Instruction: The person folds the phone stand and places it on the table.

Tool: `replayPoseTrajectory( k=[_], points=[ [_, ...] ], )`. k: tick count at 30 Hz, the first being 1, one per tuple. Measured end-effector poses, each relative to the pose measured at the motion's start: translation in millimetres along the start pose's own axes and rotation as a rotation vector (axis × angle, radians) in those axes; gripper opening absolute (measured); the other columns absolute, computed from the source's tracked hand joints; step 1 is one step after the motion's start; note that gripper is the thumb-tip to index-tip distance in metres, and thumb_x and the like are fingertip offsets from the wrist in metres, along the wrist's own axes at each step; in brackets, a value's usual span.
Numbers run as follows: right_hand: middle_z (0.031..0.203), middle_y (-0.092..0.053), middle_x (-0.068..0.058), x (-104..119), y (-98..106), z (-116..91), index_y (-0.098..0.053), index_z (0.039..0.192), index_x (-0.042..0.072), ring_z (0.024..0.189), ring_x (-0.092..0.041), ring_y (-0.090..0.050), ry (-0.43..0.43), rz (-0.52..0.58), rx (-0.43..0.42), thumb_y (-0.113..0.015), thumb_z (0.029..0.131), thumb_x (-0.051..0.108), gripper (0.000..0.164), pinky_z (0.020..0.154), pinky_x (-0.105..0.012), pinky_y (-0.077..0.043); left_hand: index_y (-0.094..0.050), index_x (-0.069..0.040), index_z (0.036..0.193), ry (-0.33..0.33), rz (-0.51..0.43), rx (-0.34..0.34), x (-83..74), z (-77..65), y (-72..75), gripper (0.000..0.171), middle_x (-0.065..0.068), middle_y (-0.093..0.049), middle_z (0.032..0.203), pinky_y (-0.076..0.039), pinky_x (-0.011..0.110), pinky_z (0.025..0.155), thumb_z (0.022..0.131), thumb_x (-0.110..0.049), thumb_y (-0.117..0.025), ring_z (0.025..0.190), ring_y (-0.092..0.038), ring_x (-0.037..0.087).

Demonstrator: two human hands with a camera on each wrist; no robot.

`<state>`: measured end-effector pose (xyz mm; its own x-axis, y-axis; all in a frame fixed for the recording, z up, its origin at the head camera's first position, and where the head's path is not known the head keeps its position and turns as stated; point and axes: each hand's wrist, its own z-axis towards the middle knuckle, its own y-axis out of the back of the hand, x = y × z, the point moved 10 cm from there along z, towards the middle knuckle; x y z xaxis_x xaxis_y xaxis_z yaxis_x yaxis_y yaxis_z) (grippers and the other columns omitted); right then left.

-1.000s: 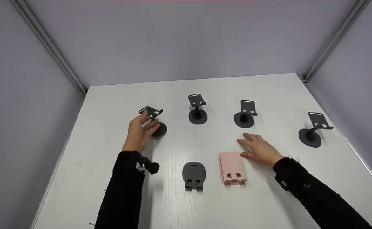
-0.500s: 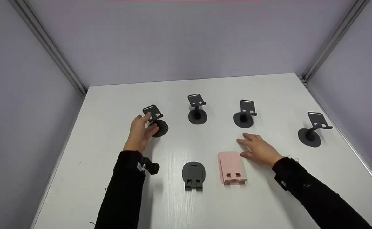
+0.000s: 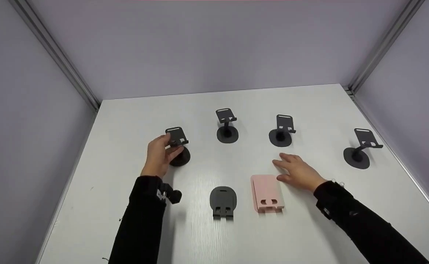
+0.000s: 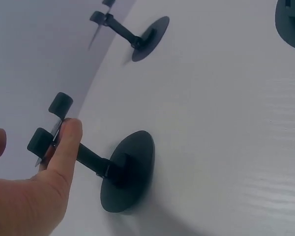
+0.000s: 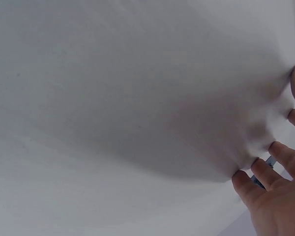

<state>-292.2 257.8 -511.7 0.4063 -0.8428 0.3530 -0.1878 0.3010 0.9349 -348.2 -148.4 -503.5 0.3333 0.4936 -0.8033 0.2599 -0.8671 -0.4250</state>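
My left hand [image 3: 157, 156] holds a black phone stand [image 3: 178, 136] at the left of the group, thumb and fingers at its slotted plate and stem. In the left wrist view the stand's round base [image 4: 130, 172] shows at the end of its stem, and my fingers [image 4: 66, 152] lie behind the hooked plate. My right hand [image 3: 298, 171] rests on the white table with its fingers spread, the thumb close beside a folded pink phone stand [image 3: 268, 192]. Fingertips [image 5: 240, 179] meet the tabletop in the right wrist view.
Three more black phone stands stand unfolded: one at the back [image 3: 227, 126], one right of it [image 3: 281, 132], one far right [image 3: 361, 150]. A folded dark grey stand [image 3: 223, 201] lies left of the pink one. Pale walls border the table [image 3: 309, 234].
My left hand has turned the stand's plate to face me more and has drawn the base slightly toward me. My right hand has stayed where it was.
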Motion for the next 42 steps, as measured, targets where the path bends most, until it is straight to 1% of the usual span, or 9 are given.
replayPoseTrajectory(
  k=[2,3,12,15,18,23,28,33,42],
  points=[
    [0.152,-0.043,-0.031,0,-1,0,-0.057,0.142,0.002,0.138,-0.052,-0.041,-0.001,-0.002,0.003,-0.073,0.095,0.021,0.054,0.11,-0.062,-0.038,-0.036,0.003,0.153,0.006,0.032,-0.011,-0.5,-0.8,2.7,0.051,0.017,-0.046,0.132,-0.052,0.039,0.103,0.109,-0.02,-0.047,0.119,-0.06,0.036],
    [0.151,-0.043,-0.031,0,-1,1,-0.057,0.142,0.002,0.138,-0.052,-0.041,0.001,-0.003,0.004,-0.073,0.095,0.021,0.054,0.11,-0.062,-0.038,-0.036,0.003,0.153,0.013,0.048,-0.016,-0.6,-1.5,4.0,0.05,0.016,-0.047,0.131,-0.053,0.039,0.103,0.109,-0.019,-0.047,0.118,-0.061,0.035],
    [0.151,-0.044,-0.032,2,-2,1,-0.058,0.142,0.002,0.138,-0.052,-0.041,0.003,-0.015,0.01,-0.074,0.094,0.02,0.053,0.11,-0.062,-0.038,-0.033,0.006,0.154,0.054,0.213,-0.017,-2.9,-8.4,7.4,0.052,0.023,-0.049,0.137,-0.058,0.036,0.092,0.108,-0.012,-0.048,0.12,-0.064,0.038],
    [0.151,-0.044,-0.032,2,-1,1,-0.058,0.142,0.002,0.137,-0.052,-0.041,0.003,-0.018,0.01,-0.074,0.094,0.02,0.053,0.11,-0.062,-0.039,-0.033,0.007,0.152,0.062,0.257,-0.018,-3.2,-9.2,8.8,0.051,0.024,-0.051,0.134,-0.06,0.036,0.088,0.107,-0.012,-0.05,0.11,-0.07,0.035],
    [0.151,-0.044,-0.032,2,-1,1,-0.058,0.142,0.001,0.137,-0.053,-0.041,-0.001,-0.016,0.009,-0.074,0.094,0.019,0.053,0.11,-0.062,-0.038,-0.034,0.008,0.15,0.076,0.316,-0.022,-3.0,-10.3,10.8,0.051,0.024,-0.054,0.128,-0.061,0.036,0.084,0.106,-0.012,-0.052,0.095,-0.075,0.032],
    [0.15,-0.045,-0.033,4,0,1,-0.058,0.141,0.0,0.136,-0.053,-0.042,0.01,-0.021,0.003,-0.074,0.094,0.019,0.053,0.11,-0.062,-0.038,-0.039,0.009,0.146,0.092,0.417,-0.029,-4.0,-11.2,15.0,0.047,0.023,-0.06,0.119,-0.062,0.036,0.082,0.105,-0.01,-0.052,0.08,-0.076,0.027],
    [0.149,-0.044,-0.033,4,0,1,-0.057,0.141,0.0,0.136,-0.054,-0.042,0.014,-0.018,0.002,-0.074,0.094,0.019,0.054,0.11,-0.063,-0.038,-0.042,0.009,0.145,0.111,0.477,-0.043,-4.1,-11.3,18.0,0.045,0.021,-0.059,0.116,-0.062,0.034,0.079,0.104,-0.006,-0.053,0.08,-0.075,0.026],
    [0.15,-0.044,-0.034,4,0,2,-0.057,0.142,0.0,0.136,-0.054,-0.041,0.008,-0.017,0.011,-0.074,0.094,0.019,0.054,0.11,-0.063,-0.038,-0.041,0.007,0.149,0.124,0.509,-0.014,-5.2,-13.5,15.2,0.047,0.022,-0.056,0.12,-0.062,0.035,0.081,0.104,-0.002,-0.051,0.083,-0.072,0.025],
    [0.15,-0.043,-0.033,2,-1,1,-0.057,0.142,0.001,0.137,-0.053,-0.041,-0.001,-0.025,0.015,-0.074,0.094,0.02,0.054,0.11,-0.062,-0.038,-0.046,0.011,0.137,0.143,0.622,0.007,-6.1,-13.8,12.4,0.039,0.022,-0.065,0.107,-0.063,0.036,0.076,0.1,0.0,-0.053,0.077,-0.075,0.024]
  ],
)
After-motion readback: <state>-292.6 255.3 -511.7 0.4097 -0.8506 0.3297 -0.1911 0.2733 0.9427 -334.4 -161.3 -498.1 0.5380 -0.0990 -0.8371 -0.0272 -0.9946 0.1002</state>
